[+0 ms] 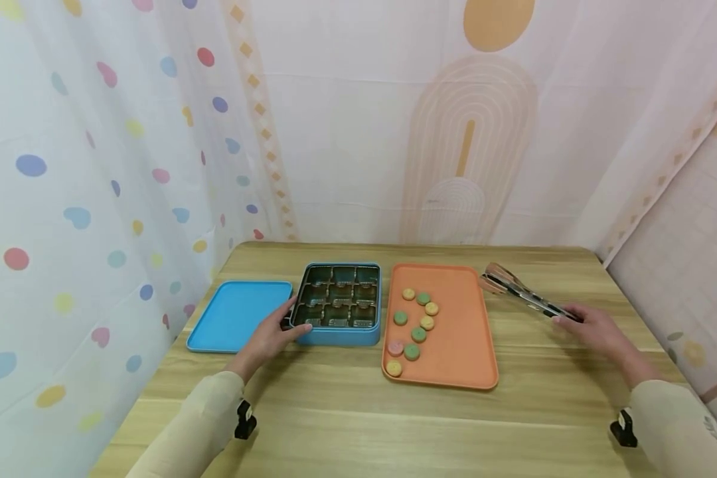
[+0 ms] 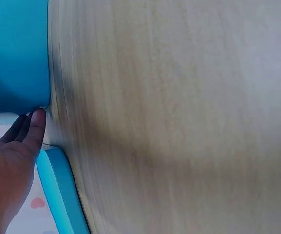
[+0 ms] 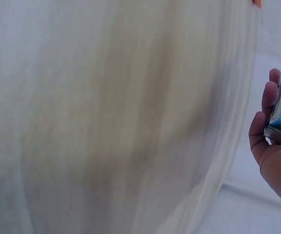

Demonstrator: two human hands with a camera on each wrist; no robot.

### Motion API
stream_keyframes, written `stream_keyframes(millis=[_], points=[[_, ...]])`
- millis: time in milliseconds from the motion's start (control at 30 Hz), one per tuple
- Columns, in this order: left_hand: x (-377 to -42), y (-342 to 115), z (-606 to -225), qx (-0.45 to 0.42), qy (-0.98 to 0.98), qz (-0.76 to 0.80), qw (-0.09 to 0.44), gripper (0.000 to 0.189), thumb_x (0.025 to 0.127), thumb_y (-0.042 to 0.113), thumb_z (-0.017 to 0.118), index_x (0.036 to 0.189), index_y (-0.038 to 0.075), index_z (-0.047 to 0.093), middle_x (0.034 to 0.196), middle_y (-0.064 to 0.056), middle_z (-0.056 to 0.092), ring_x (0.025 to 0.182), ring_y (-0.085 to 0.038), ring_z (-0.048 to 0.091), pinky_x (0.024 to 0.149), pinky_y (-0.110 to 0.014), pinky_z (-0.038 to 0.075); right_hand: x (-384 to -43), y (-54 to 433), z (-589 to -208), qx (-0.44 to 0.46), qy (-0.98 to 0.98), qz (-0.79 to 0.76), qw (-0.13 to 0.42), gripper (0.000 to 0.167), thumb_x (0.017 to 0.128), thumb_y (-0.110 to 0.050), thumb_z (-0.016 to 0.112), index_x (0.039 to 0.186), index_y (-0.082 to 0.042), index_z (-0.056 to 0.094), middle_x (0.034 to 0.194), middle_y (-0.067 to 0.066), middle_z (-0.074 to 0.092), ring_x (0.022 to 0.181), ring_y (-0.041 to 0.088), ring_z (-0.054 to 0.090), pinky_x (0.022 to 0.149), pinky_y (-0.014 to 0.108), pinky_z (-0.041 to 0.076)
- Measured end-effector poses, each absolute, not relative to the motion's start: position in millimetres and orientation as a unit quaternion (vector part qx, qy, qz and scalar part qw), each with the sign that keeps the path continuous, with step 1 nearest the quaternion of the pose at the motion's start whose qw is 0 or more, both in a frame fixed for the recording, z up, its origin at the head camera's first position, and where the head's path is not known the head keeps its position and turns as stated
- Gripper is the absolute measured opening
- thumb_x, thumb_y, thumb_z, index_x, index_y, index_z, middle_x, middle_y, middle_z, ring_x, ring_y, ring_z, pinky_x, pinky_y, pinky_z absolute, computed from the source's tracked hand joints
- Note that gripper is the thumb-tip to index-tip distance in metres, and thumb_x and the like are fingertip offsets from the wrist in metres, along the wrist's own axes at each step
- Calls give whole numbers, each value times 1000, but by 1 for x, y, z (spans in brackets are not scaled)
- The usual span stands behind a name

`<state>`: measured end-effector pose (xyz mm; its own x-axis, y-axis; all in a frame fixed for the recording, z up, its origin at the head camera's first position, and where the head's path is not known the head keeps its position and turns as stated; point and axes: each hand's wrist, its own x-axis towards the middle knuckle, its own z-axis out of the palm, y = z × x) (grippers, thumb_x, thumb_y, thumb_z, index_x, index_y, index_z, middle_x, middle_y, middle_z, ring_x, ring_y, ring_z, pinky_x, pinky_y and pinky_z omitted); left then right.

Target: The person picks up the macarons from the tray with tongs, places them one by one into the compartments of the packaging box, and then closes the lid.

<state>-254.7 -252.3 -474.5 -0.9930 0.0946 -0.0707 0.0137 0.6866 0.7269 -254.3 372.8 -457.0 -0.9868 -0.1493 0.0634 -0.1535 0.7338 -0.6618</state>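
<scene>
Head view: bright, soft, fairly even light, looks overhead. Curtain [image 1: 346, 133] pale, near washed out upper right. Faint soft shadows on table [image 1: 334, 431] below left hand [image 1: 269, 338] and box [image 1: 340, 337], centre-left. Small glints on the box's dark insert [image 1: 340, 292]. Right hand [image 1: 594, 332] slightly smeared, right of frame; fine detail soft.

Left wrist view: dimmer, cool cast, hand darkish at lower left. Pale glare upper right, broad shadow across the middle, table grain blurry.

Right wrist view: hazy, whitish left side, soft shadow bands mid-frame, table edge bowed at right, highlights on tongs [image 3: 278, 117].
</scene>
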Motion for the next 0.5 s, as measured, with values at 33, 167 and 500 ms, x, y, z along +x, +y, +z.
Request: stream_keyframes(millis=[33,167,500], points=[[-255,-252,-475,30,918,393,51,89,94,44,67,160,10,18,161,-23,18,146,-45,18,113,-62,22,-255,371,-456,83,-931,355,5,39,101,-27,61,118,8,63,96,12,62,80,17,49,67,30,42],[-256,-250,-475,29,919,388,53,92,94,49,66,160,11,16,162,-22,17,146,-45,18,112,-63,24,-256,362,-453,87,-931,355,-5,45,101,-29,60,126,9,60,109,21,63,86,21,51,70,34,43],[-258,-246,-475,21,921,384,60,96,92,55,65,161,12,13,163,-21,14,147,-44,16,113,-63,23,-258,348,-447,107,-928,356,-14,51,102,-29,59,137,8,54,128,31,58,104,31,54,79,39,47]])
